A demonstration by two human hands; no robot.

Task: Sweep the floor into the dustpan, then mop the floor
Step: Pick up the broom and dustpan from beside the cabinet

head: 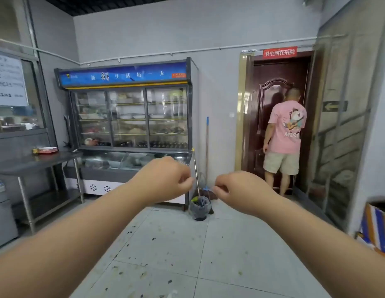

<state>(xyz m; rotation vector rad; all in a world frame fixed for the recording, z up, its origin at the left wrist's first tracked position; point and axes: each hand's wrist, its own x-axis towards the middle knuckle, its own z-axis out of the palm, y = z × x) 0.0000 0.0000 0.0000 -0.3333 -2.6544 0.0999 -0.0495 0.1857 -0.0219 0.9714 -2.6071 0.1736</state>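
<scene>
Both arms reach forward, the left hand (165,179) and right hand (239,190) loosely curled, holding nothing. Ahead, a mop (207,147) and a dustpan (199,206) lean beside the display fridge (127,117). Dark crumbs dot the floor (176,244).

Floor (230,254) – pale grey tiles, dotted with small dark bits and smudges. Broom or mop, can't tell which, (207,147) – long thin stick, blue top, stands upright by wall, head low at floor. Second, metal stick (196,175) leans beside it, its bottom end in small grey bin (199,208).
</scene>
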